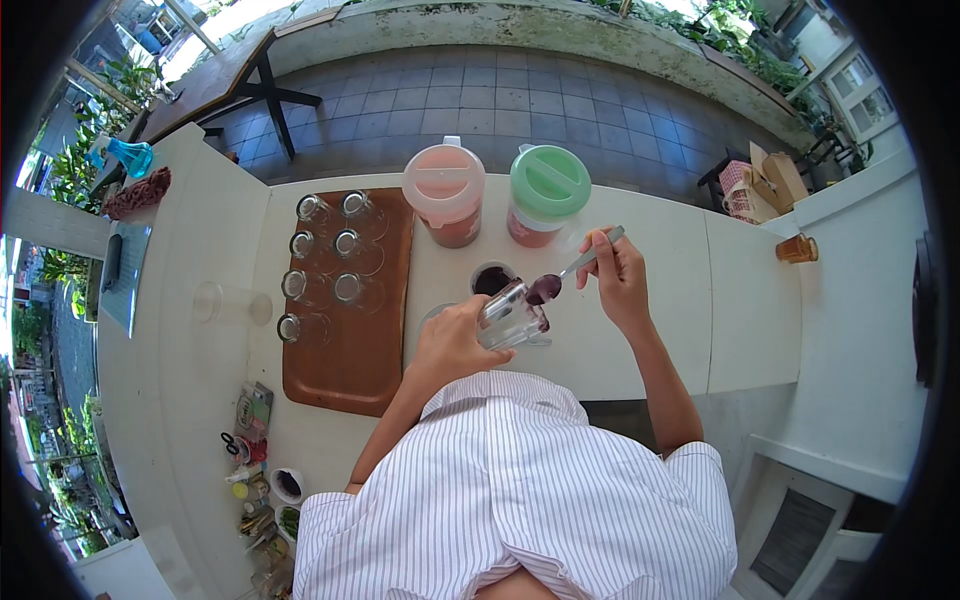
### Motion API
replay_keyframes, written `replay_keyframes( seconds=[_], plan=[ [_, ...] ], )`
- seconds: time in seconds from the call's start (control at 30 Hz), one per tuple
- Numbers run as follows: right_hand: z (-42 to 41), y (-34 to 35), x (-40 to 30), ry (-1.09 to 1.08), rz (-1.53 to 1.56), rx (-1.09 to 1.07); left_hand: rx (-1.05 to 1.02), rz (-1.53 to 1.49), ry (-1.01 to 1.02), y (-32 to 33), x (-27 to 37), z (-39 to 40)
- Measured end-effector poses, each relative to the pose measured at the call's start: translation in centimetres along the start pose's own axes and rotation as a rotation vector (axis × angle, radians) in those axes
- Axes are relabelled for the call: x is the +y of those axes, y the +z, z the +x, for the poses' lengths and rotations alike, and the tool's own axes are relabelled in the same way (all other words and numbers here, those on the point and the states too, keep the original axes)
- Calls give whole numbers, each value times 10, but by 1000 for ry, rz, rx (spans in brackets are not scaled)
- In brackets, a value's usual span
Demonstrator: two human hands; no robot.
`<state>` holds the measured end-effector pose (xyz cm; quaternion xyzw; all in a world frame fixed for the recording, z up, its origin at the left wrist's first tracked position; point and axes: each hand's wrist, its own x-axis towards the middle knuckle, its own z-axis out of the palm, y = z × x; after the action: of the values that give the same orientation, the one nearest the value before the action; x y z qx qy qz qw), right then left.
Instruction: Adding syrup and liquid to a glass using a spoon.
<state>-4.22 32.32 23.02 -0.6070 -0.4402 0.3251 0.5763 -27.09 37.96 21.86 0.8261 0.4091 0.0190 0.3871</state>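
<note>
My left hand point(454, 334) grips a clear drinking glass point(514, 319), tilted with its mouth to the right. Dark purple smears mark the glass's rim. Between the fingers of my right hand point(619, 274) is the handle of a metal spoon point(581, 261). The spoon's bowl carries a dark purple, thick substance point(545, 289) and sits right at the glass's rim; whether they touch I cannot tell. Just behind the glass stands a small container of dark purple contents point(493, 279). A round clear lid or dish point(435, 315) is partly hidden by my left hand.
On the left, a brown wooden tray point(360, 375) holds several upturned glasses point(301, 244). Two pitchers, one pink-lidded point(444, 176) and one green-lidded point(550, 184), stand at the white counter's back edge. Small bowls point(286, 486) and scissors point(231, 444) lie front left. An amber glass point(796, 248) is far right.
</note>
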Motion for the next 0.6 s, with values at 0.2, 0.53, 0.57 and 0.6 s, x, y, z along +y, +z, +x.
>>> replay_keyframes(
  seconds=[0.2,0.53,0.57,0.6],
  plan=[
    [0,0,1,2,37,9,9,4,8,2,-4,1],
    [-1,-20,7,138,663,60,-129,-353,-4,3,-17,6],
    [-4,-21,15,214,827,-52,-146,-430,0,2,-15,6],
    [-7,-21,21,290,990,-166,-163,-507,4,1,-14,5]
  ],
)
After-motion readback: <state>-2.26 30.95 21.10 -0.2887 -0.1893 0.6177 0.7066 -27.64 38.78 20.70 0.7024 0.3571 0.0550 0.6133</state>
